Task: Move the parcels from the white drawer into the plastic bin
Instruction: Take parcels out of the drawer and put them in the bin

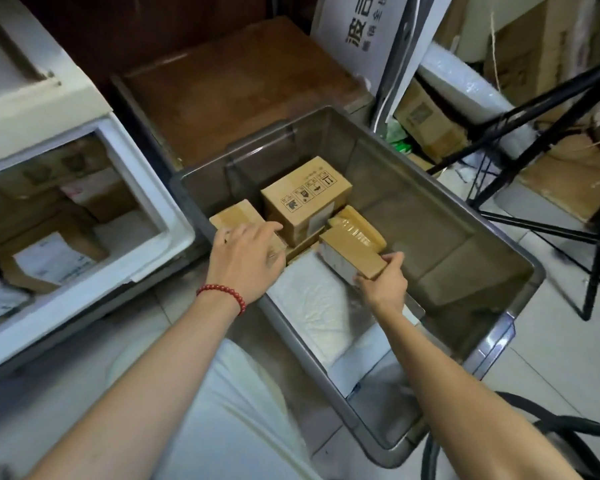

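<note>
The grey plastic bin (499,261) stands in the middle with several parcels in its left part. My right hand (383,284) grips the near end of a small brown box (349,254) inside the bin, above a white padded mailer (312,306). My left hand (245,256), with a red bead bracelet at the wrist, rests with curled fingers on a taped brown box (232,214) at the bin's left wall. A larger carton with printed symbols (305,199) stands behind them, and a tape-wrapped yellow parcel (355,221) lies to its right. The white drawer (146,202) at the left holds several more parcels (52,258).
A brown wooden surface (236,81) lies behind the bin. Black stand legs (541,112) cross at the right, over cardboard boxes and a roll of bubble wrap (465,81). A black cable (499,427) curls on the tiled floor at the lower right. My light trousers fill the bottom centre.
</note>
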{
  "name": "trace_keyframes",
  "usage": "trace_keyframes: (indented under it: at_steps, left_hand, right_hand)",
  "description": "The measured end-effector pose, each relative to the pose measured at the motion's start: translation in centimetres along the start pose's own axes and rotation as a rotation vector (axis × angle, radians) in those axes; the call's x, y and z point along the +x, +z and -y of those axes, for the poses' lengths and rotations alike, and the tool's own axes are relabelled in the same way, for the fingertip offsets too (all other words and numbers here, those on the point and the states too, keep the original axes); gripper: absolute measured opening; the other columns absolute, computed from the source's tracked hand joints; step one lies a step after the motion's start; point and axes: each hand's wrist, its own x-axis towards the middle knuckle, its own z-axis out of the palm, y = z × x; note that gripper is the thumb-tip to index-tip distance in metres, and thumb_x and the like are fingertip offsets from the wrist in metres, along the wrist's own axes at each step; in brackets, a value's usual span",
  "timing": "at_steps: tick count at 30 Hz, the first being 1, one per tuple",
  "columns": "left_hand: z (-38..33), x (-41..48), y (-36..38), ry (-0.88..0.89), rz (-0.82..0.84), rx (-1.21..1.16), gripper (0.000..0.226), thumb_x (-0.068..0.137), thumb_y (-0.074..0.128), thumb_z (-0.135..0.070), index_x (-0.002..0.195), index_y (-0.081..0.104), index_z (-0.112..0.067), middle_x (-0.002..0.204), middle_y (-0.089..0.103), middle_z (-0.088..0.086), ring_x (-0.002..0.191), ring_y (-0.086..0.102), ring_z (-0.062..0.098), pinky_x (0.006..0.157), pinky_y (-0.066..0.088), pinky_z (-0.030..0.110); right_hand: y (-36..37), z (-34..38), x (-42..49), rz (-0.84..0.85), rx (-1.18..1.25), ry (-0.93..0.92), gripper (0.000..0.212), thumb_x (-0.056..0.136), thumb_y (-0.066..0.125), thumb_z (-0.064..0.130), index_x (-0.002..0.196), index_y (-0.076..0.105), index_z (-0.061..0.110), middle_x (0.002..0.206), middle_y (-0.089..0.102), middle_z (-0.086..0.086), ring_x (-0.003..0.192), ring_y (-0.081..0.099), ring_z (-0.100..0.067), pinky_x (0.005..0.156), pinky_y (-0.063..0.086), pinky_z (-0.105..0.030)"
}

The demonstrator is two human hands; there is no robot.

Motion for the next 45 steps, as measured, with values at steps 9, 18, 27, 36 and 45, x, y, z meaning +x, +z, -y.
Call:
trace_keyframes:
  at_steps: [9,18,27,36,45]
  left_hand:
    - [0.1,0.6,0.5,0.002,-0.034,0.003,0.046,0.090,0.047,-0.048,0.133,0.042,-0.033,0.124,0.055,-0.012,0.119,0.044,0.012,0.100,0.025,0.034]
    - [0.6,0.0,0.0,-0.002,-0.081,0.047,0.045,0.091,0.046,-0.050,0.132,0.046,-0.032,0.132,0.053,-0.009,0.126,0.041,0.014,0.106,0.023,0.038]
    - [3.8,-3.3,-3.9,-0.190,-0.137,0.069,0.047,0.090,0.050,-0.050,0.132,0.048,-0.031,0.133,0.054,-0.007,0.127,0.042,0.016,0.106,0.028,0.041]
    - [12.6,-12.5,-10.2,-0.493,-0.106,0.206,0.051,0.089,0.050,-0.050,0.136,0.046,-0.030,0.135,0.054,-0.002,0.126,0.044,0.024,0.097,0.035,0.040]
    - [19.5,-21.1,-12.4,-0.728,-0.119,0.199,0.054,0.088,0.050,-0.051,0.137,0.045,-0.028,0.131,0.056,0.003,0.120,0.048,0.028,0.089,0.039,0.037]
  right_hand:
    - [3.9,0.1,1.8,0.009,-0.056,0.030,0.058,0.077,0.077,0.026,0.117,0.036,0.019,0.121,0.053,-0.009,0.112,0.053,-0.032,0.082,0.045,-0.046]
    - [2.2,1.5,2.4,0.103,-0.395,-0.008,0.086,0.071,0.081,0.041,0.135,0.030,0.018,0.138,0.035,-0.014,0.127,0.037,-0.035,0.102,0.034,-0.048]
    - [0.2,7.2,-2.5,0.076,-0.543,-0.526,0.063,0.087,0.050,0.061,0.139,0.041,0.026,0.144,0.042,-0.005,0.134,0.038,-0.026,0.108,0.031,-0.045]
    - [2.7,16.4,-12.7,0.196,-0.448,-0.908,0.054,0.089,0.046,0.059,0.134,0.046,0.029,0.131,0.054,0.000,0.119,0.051,-0.025,0.097,0.041,-0.043]
    - [10.7,21.3,-24.1,0.438,-0.492,-1.180,0.057,0.090,0.051,0.055,0.136,0.045,0.020,0.134,0.050,-0.005,0.122,0.048,-0.026,0.095,0.040,-0.040]
